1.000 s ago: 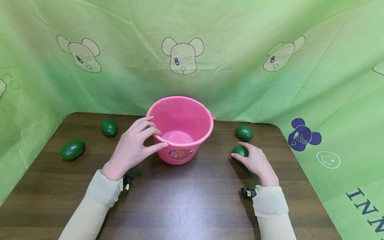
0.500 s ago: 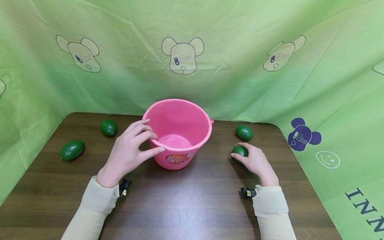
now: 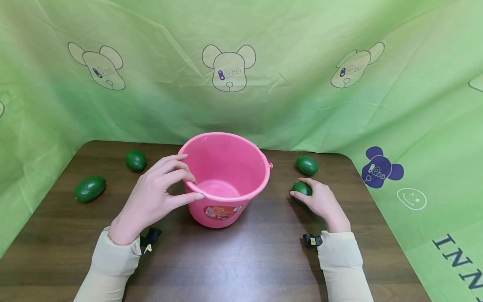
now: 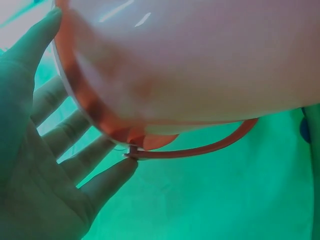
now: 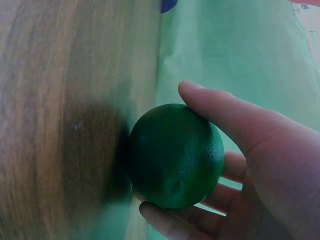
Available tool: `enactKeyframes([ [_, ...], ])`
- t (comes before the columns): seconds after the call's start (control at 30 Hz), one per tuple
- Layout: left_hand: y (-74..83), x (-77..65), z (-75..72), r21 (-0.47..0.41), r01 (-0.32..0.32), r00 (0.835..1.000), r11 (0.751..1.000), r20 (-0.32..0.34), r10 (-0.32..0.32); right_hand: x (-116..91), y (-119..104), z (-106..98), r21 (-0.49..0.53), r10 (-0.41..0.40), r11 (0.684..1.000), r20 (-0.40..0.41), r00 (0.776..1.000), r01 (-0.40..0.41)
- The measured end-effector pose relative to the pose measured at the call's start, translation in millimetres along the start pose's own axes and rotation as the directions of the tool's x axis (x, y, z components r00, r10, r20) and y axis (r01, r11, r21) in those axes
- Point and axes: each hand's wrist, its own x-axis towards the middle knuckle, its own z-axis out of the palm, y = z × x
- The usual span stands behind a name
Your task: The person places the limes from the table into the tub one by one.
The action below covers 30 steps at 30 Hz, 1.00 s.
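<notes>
A pink bucket [image 3: 222, 213] stands upright near the middle of the table, with its mouth towards me. My left hand [image 3: 152, 195] holds its left rim, thumb in front and fingers spread along the edge. In the left wrist view, the hand's fingers meet the rim [image 4: 82, 100] beside the handle [image 4: 200, 150]. On the right, my right hand [image 3: 320, 202] grips a green lime [image 3: 302, 191] between thumb and fingers, low at the table. The right wrist view shows this lime [image 5: 175, 155] close up, with fingers curled beneath it.
Another lime [image 3: 307, 165] lies just behind the right hand. Two more limes, one farther back [image 3: 136, 160] and one nearer [image 3: 90, 188], lie on the left of the wooden table [image 3: 226, 268]. A green printed cloth [image 3: 283, 109] hangs behind and beside the table.
The bucket has come nearer to me, drawn along by my left hand, which has shifted down and slightly left. My right hand keeps its place on the lime.
</notes>
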Motion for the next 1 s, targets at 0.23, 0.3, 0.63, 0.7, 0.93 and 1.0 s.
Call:
enactKeyframes([
  [0.23,5.7,-2.2,-7.7,-0.024,-0.012,0.999,1.000,0.043,0.013,1.1,-0.4,-0.7,-0.002,0.011,1.000,0.004,1.000,-0.011],
  [0.3,7.8,-3.2,-10.1,-0.028,-0.012,0.998,1.000,0.060,0.014,1.0,-0.5,-0.7,-0.001,0.015,1.000,0.004,1.000,-0.015],
  [0.63,19.5,-9.6,-21.9,-0.024,-0.008,0.990,1.000,0.140,0.011,-0.5,-0.9,0.3,0.010,0.028,1.000,0.017,0.999,-0.028],
  [0.7,21.6,-10.0,-23.3,-0.044,-0.014,0.988,0.999,0.151,0.020,-0.8,-1.0,0.1,0.011,0.034,0.999,0.020,0.999,-0.034],
  [0.93,23.1,-8.9,-25.6,-0.149,-0.023,0.979,0.989,0.197,0.052,-1.4,-1.8,-0.9,0.014,0.038,0.999,0.023,0.999,-0.038],
  [1.0,22.2,-8.9,-26.4,-0.182,-0.017,0.975,0.983,0.213,0.056,-1.4,-2.0,-1.3,0.015,0.039,0.999,0.024,0.999,-0.039],
])
